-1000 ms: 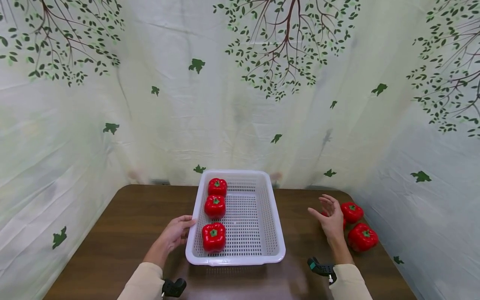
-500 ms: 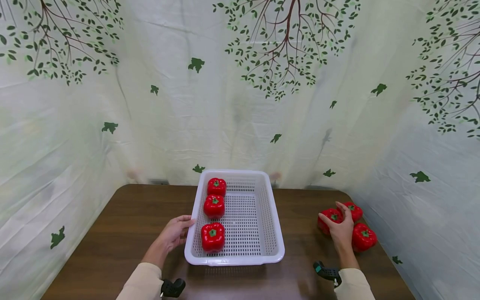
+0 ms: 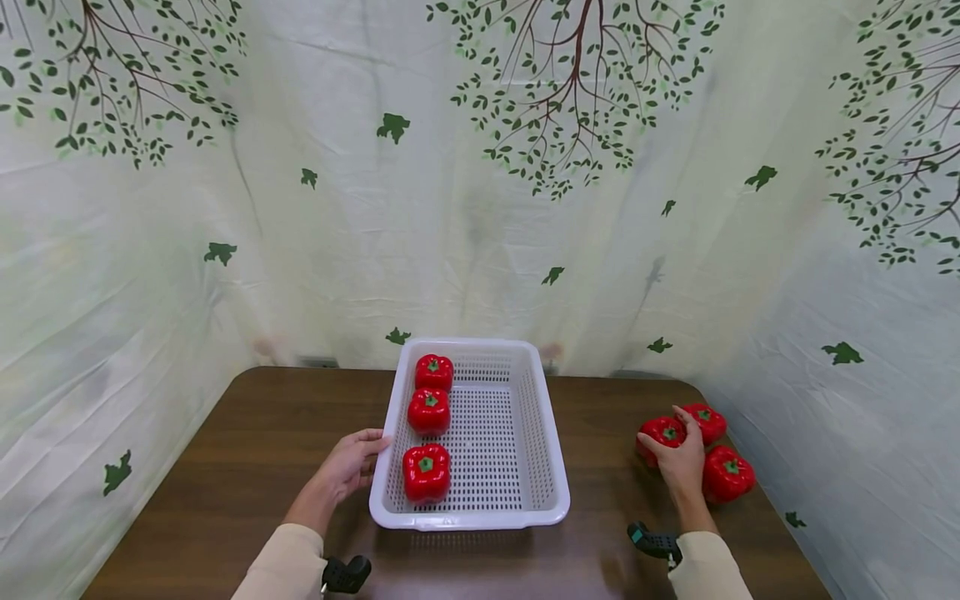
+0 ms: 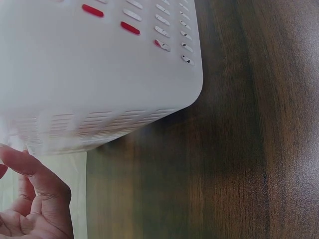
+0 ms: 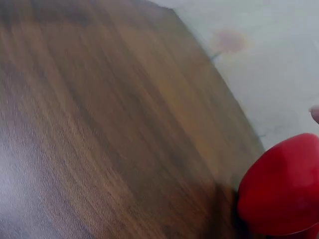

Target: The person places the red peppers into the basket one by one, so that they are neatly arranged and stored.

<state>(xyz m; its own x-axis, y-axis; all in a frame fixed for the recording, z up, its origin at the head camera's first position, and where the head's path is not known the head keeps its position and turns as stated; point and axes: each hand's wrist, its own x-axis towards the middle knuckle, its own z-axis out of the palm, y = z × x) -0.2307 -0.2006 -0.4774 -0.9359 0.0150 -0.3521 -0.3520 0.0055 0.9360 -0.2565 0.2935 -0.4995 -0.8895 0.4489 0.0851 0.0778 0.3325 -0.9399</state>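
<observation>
My left hand [image 3: 354,467] pinches the left rim of a white plastic basket [image 3: 557,442] between thumb and fingers. In the left wrist view, that hand [image 4: 40,201] shows curled at the basket's slotted wall [image 4: 99,64]. Three red bell peppers stand inside along the left side: a far one [image 3: 434,372], a middle one [image 3: 429,412] and a near one [image 3: 427,473]. At the table's right, my right hand [image 3: 681,462] grips another red bell pepper [image 3: 662,431], thumb on its left and fingers behind. The right wrist view catches a red pepper [image 5: 281,186] and a fingertip.
Two more red bell peppers sit close to the right hand, one behind [image 3: 707,423] and one to its right [image 3: 727,475], near the right edge of the brown wooden table [image 3: 600,475]. A leaf-patterned curtain [image 3: 465,208] hangs behind and beside the table.
My right hand has come down and right onto the pepper, its thumb and fingers closing around it. The left hand and basket stay almost where they were.
</observation>
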